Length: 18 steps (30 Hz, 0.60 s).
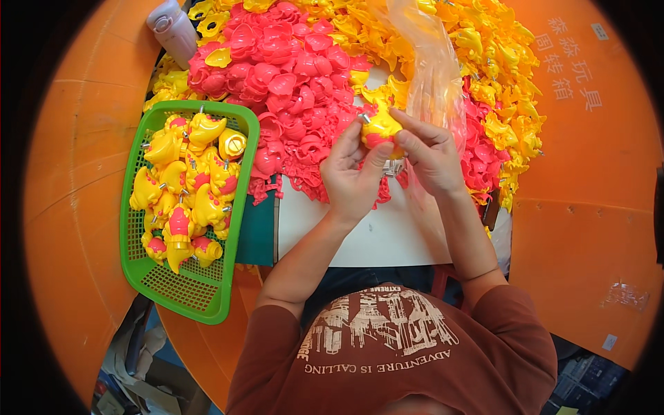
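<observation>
Above the white board, I hold a small yellow plastic toy (pixel 382 126) with pink patches and a short metal pin sticking out at its left side. My left hand (pixel 351 178) pinches it from the left between thumb and fingers. From the right, the thumb and fingers of my right hand (pixel 434 155) close on the same toy. Several small metal pins (pixel 393 168) lie just below it, partly hidden by my hands. Pink plastic shells (pixel 287 86) are heaped close to my left hand.
On the left, a green plastic basket (pixel 173 287) holds several similar yellow toys (pixel 166 149). Yellow plastic parts (pixel 515 111) pile up at the back and right. A clear plastic bag (pixel 432 66) drapes beyond my right hand. A lidded bottle (pixel 173 34) stands far left. Orange panels (pixel 588 159) flank both sides.
</observation>
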Available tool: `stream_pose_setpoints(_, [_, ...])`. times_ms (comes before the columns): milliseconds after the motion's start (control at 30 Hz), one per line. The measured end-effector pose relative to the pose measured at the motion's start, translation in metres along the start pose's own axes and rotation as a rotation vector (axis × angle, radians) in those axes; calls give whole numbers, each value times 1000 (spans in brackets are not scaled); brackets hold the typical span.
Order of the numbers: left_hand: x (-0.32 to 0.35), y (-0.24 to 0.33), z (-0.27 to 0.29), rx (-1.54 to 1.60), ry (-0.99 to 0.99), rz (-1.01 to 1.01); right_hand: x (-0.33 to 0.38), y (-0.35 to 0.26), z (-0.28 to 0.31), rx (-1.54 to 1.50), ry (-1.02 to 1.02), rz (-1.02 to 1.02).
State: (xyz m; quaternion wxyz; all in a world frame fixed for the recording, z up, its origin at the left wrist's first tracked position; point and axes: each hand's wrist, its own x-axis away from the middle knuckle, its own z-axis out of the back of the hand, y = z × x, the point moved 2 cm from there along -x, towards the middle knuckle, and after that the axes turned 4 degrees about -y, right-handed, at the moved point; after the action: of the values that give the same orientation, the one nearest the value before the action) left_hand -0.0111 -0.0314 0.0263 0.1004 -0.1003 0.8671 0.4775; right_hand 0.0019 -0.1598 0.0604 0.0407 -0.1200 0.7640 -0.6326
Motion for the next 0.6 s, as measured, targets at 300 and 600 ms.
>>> stream_pose_setpoints(300, [-9,-15,7,402,113,188,-4,23,-8,-12,130,41])
stream_pose_setpoints(600, [-13,-24,17,333,169,237,-9,42,-5,-126,115,-76])
